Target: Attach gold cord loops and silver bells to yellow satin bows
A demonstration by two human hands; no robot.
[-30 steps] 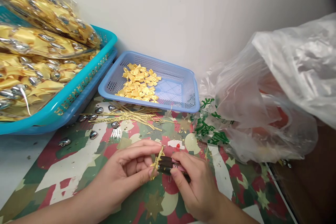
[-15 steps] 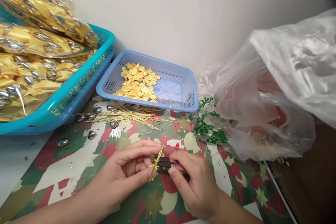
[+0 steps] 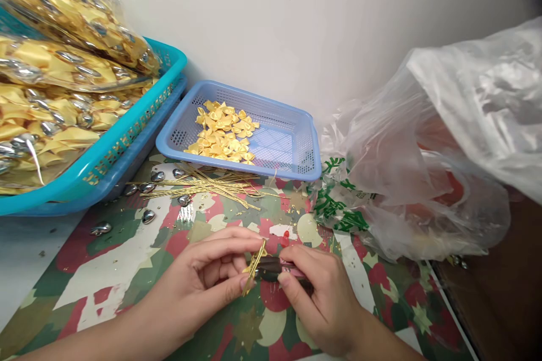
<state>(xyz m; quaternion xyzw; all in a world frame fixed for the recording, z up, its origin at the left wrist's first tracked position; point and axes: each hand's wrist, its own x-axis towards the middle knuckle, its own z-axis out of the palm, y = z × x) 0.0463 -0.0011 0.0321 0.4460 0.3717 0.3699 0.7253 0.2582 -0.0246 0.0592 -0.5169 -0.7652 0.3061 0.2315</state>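
Currently I'm pinching gold twist ties (image 3: 254,268) between left hand's (image 3: 201,273) fingertips, gripping dark two-pronged tool (image 3: 270,265) in right hand (image 3: 324,290). Hands hovering near, apart, above patterned tabletop (image 3: 249,330). Loose pinch risking ties splaying; tool pushing askew risking bending them.

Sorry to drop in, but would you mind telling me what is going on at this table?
The left hand pinches a gold wire piece between its fingers, while the right hand holds a dark-tipped tool up against it. Beyond them lie loose gold wires, and a blue basket holds small yellow bows.
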